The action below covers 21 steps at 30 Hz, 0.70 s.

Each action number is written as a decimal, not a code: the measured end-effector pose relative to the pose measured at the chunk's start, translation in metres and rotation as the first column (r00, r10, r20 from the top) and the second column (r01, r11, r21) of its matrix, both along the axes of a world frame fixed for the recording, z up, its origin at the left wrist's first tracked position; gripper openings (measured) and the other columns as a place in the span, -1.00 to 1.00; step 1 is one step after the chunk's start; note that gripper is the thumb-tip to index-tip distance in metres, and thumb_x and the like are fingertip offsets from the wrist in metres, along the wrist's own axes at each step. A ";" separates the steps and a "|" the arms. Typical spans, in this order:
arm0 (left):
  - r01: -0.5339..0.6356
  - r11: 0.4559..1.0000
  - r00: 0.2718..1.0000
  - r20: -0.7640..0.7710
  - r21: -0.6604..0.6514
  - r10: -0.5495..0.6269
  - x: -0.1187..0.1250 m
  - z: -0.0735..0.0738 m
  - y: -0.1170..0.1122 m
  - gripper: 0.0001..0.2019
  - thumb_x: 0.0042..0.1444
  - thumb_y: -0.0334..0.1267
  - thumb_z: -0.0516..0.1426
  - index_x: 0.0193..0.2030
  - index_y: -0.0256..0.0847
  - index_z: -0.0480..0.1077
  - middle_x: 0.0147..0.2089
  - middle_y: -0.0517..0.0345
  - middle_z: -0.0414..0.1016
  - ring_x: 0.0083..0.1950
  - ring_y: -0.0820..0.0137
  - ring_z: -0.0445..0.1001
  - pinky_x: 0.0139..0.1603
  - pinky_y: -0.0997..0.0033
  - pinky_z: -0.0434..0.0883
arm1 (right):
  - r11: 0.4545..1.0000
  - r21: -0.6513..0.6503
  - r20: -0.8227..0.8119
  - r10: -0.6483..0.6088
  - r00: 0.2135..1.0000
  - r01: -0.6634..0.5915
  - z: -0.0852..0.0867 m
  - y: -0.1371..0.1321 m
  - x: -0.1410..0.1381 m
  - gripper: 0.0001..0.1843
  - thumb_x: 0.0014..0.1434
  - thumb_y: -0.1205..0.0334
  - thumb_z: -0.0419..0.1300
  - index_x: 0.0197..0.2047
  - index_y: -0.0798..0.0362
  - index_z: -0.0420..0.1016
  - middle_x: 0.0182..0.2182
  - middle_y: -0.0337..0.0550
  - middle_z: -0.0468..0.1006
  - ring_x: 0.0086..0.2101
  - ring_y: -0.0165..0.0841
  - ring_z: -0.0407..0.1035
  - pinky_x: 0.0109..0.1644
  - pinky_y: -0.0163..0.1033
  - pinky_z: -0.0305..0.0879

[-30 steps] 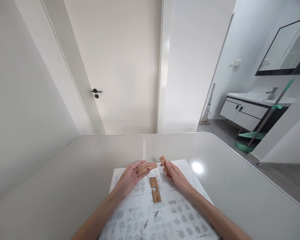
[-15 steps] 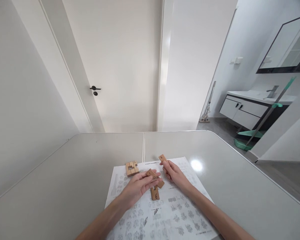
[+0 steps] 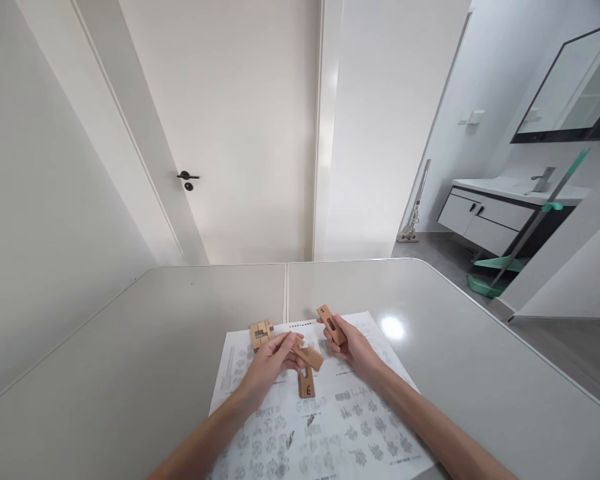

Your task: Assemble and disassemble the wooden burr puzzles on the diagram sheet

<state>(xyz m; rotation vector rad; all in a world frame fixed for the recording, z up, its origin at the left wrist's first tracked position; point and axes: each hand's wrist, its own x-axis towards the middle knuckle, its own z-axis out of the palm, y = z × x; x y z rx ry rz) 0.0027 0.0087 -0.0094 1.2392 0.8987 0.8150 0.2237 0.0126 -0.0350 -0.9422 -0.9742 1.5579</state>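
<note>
My left hand [image 3: 267, 363] pinches a flat notched wooden piece [image 3: 309, 357], its free end pointing right and down over the paper. In my right hand [image 3: 353, 345] I grip another wooden piece [image 3: 329, 322], tilted up and to the left. A third notched piece [image 3: 306, 384] lies flat on the printed sheet [image 3: 325, 427], just below the two hands. A small block of joined wooden pieces [image 3: 261, 333] rests on the sheet's far left corner, beyond my left fingers.
The grey table [image 3: 130, 360] has a seam running down its middle. A white door [image 3: 220, 133] with a dark handle stands behind it. At right, an open doorway shows a vanity cabinet [image 3: 485, 220], a mirror and a green broom with dustpan [image 3: 485, 283].
My left hand swung its piece from pointing right to angled downward and drew nearer, uncovering the joined block behind it. My right hand tilted its piece more upright.
</note>
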 end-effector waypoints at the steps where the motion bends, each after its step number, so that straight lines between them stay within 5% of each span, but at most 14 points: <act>1: -0.016 1.000 1.000 0.013 -0.010 0.017 -0.001 -0.002 0.001 -0.58 0.27 0.09 0.17 -0.05 -0.28 0.53 -0.17 -0.03 0.61 -0.20 0.30 0.57 -0.04 0.25 0.51 | 1.000 -0.021 -0.046 0.007 0.999 -0.008 0.000 0.001 0.000 -0.46 0.27 -0.26 0.06 -0.06 0.06 0.47 -0.42 -0.24 0.29 -0.58 -0.47 -0.04 -0.56 -0.33 -0.19; 5: -0.078 0.993 0.993 0.077 -0.093 0.085 -0.002 -0.009 0.006 -0.67 0.23 -0.02 0.27 -0.07 -0.27 0.54 0.02 -0.10 0.60 0.07 0.17 0.57 0.27 0.13 0.41 | 0.998 -0.046 -0.133 0.044 0.990 -0.051 0.000 0.001 0.000 -0.60 0.29 -0.13 0.07 -0.20 0.06 0.44 -0.40 -0.21 0.32 -0.58 -0.47 -0.12 -0.53 -0.30 -0.19; 9: -0.107 0.988 0.982 0.141 -0.114 0.123 0.001 -0.008 0.004 -0.71 0.23 -0.07 0.28 -0.09 -0.28 0.54 0.05 -0.11 0.60 0.11 0.14 0.56 0.34 0.07 0.35 | 0.996 -0.033 -0.061 0.080 0.995 -0.082 0.006 -0.004 -0.003 -0.58 0.29 -0.18 0.06 -0.32 0.03 0.36 -0.52 -0.27 0.23 -0.57 -0.44 -0.14 -0.51 -0.28 -0.16; 15: -0.137 0.989 0.975 0.166 -0.061 0.145 0.008 0.000 -0.003 -0.68 0.23 -0.02 0.26 -0.11 -0.29 0.52 0.06 -0.10 0.60 0.11 0.15 0.56 0.31 0.12 0.38 | 0.977 0.135 0.037 0.160 0.987 -0.163 0.019 -0.021 -0.013 -0.53 0.31 -0.21 0.06 0.05 -0.04 0.41 -0.51 -0.32 0.15 -0.52 -0.39 -0.01 -0.44 -0.27 0.01; 19: -0.127 0.991 0.991 0.059 0.047 0.124 0.007 0.001 -0.004 -0.64 0.25 0.05 0.21 -0.12 -0.26 0.42 -0.02 -0.10 0.61 -0.09 0.20 0.64 -0.18 0.31 0.57 | 0.957 0.227 0.210 0.131 0.969 -0.179 0.021 -0.032 -0.018 -0.38 0.37 -0.17 0.01 0.40 -0.15 0.10 -0.46 -0.31 0.15 -0.46 -0.33 0.08 -0.32 -0.21 0.17; 21: -0.086 0.990 0.996 -0.017 0.109 0.088 0.007 0.000 -0.005 -0.61 0.29 0.12 0.13 -0.11 -0.21 0.34 -0.19 -0.01 0.63 -0.34 0.28 0.65 -0.52 0.46 0.44 | 0.947 0.274 0.307 0.079 0.948 -0.168 0.020 -0.034 -0.019 -0.32 0.39 -0.14 -0.01 0.47 -0.17 -0.06 -0.43 -0.28 0.18 -0.44 -0.30 0.12 -0.28 -0.18 0.24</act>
